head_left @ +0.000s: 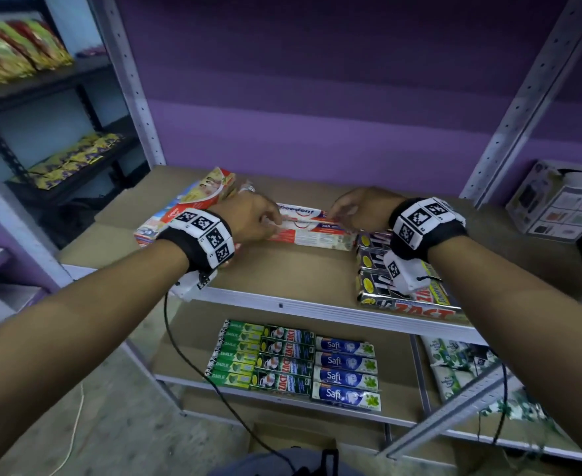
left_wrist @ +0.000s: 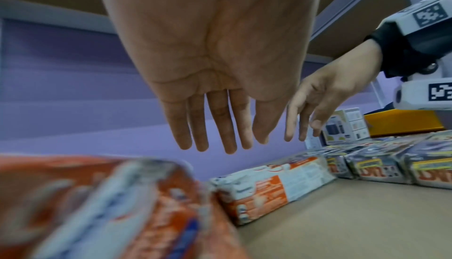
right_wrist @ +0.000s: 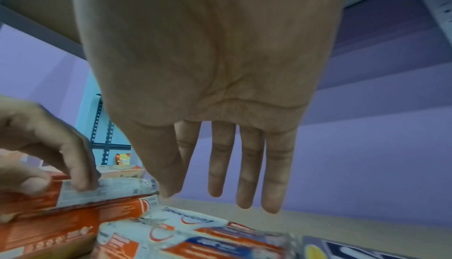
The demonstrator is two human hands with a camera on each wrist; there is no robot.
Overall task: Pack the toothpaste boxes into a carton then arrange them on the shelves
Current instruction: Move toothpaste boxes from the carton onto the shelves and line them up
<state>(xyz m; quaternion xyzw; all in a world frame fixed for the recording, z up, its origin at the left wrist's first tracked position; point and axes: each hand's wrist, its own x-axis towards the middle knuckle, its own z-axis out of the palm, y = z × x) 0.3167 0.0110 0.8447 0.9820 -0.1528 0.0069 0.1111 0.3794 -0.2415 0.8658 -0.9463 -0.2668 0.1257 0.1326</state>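
Observation:
A wrapped red-and-white Pepsodent toothpaste pack (head_left: 312, 231) lies flat mid-shelf on the brown shelf board (head_left: 282, 269). My left hand (head_left: 276, 223) reaches over its left end, fingers extended and fingertips touching its top; in the left wrist view this left hand (left_wrist: 220, 143) shows straight fingers. My right hand (head_left: 337, 214) hovers at the pack's right part with straight fingers (right_wrist: 244, 176), thumb tip near the pack (right_wrist: 195, 230). Neither hand grips anything. A red Colgate pack (head_left: 186, 207) lies at the left, partly under my left wrist. Black Zact boxes (head_left: 406, 297) lie in a row at the right.
The lower shelf holds rows of green Darlie boxes (head_left: 238, 352), green Zact boxes (head_left: 286, 360) and blue Safi boxes (head_left: 346, 372). A white printed box (head_left: 557, 204) stands at the far right. Metal uprights (head_left: 135, 80) frame the shelf. Snack packets (head_left: 15, 46) fill the black rack at left.

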